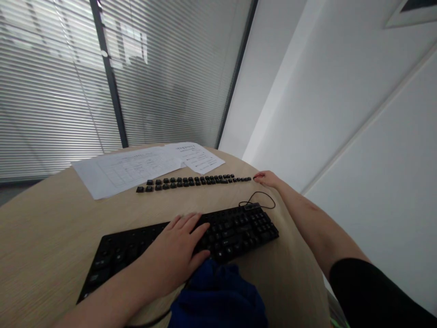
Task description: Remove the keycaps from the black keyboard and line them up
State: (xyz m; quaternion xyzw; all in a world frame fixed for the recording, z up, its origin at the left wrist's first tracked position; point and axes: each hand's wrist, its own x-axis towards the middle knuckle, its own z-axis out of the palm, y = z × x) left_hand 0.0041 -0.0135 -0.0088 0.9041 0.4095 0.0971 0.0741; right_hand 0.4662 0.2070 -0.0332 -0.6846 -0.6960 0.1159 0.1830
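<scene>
One keyboard [235,230] slants, its right end farther.

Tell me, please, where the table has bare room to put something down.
The widest bare part of the table is on the left, between the papers and the keyboard. A narrower strip runs between the keyboard and the two rows of keycaps. Crowded: the strip's right end, with the looped cable, and the keyboard, under the left grip.
</scene>
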